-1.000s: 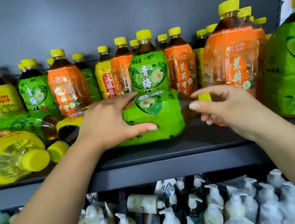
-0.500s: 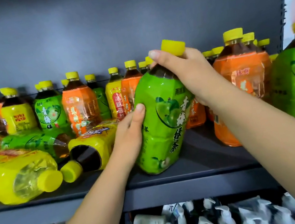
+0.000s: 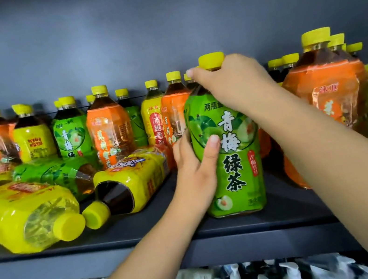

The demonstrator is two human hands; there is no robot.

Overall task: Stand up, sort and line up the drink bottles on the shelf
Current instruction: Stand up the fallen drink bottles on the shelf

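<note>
Green tea bottle (image 3: 228,151), upright near the front edge of the shelf (image 3: 147,241), right of centre, label facing the viewer. The right hand (image 3: 234,83) was closed over its neck and shoulder just below the yellow cap (image 3: 211,60); the left hand (image 3: 195,169) was wrapped around the left side of the body, thumb across the label. Both hands thus held the one bottle. Whether its base rested fully flat could not be told, since the near rim sat close to the shelf lip.

Just left lay a toppled yellow bottle (image 3: 134,185), cap toward the viewer, with a larger yellow bottle (image 3: 27,216) and a green bottle (image 3: 58,173) also on their sides farther left. A mixed back row (image 3: 107,128) of orange, green and yellow bottles stood behind; a large orange bottle (image 3: 326,102) stood to the right.

Risks, as judged: release before the base settled could tip the bottle forward off the lip; a leftward slide could knock the lying yellow bottle and set it rolling.
</note>
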